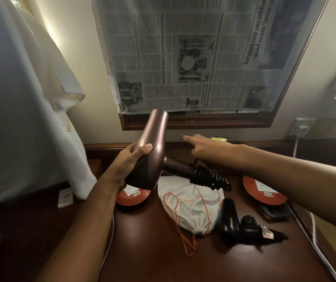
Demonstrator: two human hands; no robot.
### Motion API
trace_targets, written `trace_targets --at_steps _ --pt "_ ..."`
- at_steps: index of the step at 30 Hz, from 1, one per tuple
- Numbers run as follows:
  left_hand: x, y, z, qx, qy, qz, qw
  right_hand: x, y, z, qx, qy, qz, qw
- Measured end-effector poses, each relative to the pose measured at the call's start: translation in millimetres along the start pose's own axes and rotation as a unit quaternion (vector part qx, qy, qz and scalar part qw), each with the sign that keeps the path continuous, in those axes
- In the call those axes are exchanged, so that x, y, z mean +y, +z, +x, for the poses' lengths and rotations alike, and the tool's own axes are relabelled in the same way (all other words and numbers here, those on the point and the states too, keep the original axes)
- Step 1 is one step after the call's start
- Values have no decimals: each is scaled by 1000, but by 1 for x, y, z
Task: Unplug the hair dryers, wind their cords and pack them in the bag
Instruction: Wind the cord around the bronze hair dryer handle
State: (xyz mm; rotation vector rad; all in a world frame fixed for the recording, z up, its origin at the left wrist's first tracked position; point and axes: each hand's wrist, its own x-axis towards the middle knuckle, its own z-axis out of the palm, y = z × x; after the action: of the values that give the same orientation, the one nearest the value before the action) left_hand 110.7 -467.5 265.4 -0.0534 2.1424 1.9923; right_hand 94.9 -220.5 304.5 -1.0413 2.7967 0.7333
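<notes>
Winding the bronze dryer's cord

Left hand grips the bronze hair dryer above the worktop's back edge, cord coiled round its handle. Right hand, fingers extended, holds nothing. Next, likely: bag it, mid-worktop beside the black dryer.

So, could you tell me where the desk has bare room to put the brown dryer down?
The near desk, in front of the bag and black dryer, is bare. The strip between the two orange discs is crowded. The left hand holds the brown dryer.
</notes>
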Motion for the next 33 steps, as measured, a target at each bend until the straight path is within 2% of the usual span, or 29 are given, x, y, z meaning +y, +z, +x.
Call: trace_targets --at_steps 4,8,9,12,17,20,25,33 --pt "-1 -5 -2 -5 -4 -26 1000 14 6 1 43 25 -86 995" --pt "-3 -7 -4 -5 -11 -50 999 27 5 -2 142 39 -57 988" --pt "-5 -7 -4 -1 -12 -50 999 28 1 -3 146 47 -37 987" --pt "-9 -7 -7 17 -20 -65 998 34 -11 -4 105 79 -8 991" --pt "-15 -2 -8 45 -27 -97 994 37 -22 0 65 80 -50 993" --pt "-19 0 -7 55 -26 -95 994 34 -31 1 25 81 -8 996" --pt "-21 9 -9 89 -24 -94 991 26 -34 6 10 59 41 997" --pt "-28 25 -7 171 25 -110 979 3 -37 7 -3 134 155 979"
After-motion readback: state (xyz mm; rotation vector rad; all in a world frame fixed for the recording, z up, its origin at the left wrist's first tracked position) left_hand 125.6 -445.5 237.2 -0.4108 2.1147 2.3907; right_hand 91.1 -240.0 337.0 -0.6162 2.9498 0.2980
